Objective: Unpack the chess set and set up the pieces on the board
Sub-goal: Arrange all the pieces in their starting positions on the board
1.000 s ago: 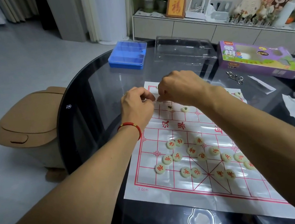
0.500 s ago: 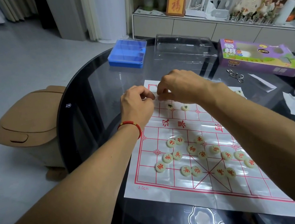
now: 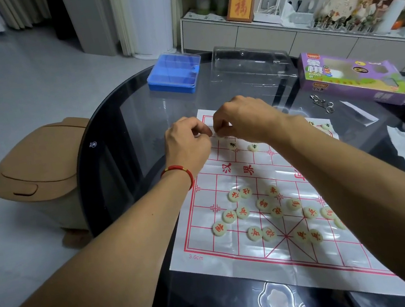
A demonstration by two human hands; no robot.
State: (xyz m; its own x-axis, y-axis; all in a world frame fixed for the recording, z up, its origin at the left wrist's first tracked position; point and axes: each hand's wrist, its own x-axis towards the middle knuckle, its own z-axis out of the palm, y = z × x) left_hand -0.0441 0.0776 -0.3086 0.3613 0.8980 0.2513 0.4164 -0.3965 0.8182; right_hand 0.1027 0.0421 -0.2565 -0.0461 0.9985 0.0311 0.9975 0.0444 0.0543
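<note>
Currently, cream chess pieces marked in red lie scattered on the near half of the paper board. Both hands work the far-left corner: left hand and right hand, fingers curled, contents hidden. Best to seat each disc squarely on a line crossing.

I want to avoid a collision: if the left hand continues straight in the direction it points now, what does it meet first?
Probably the blue box; the left hand points away across bare glass, though depth is uncertain.
</note>
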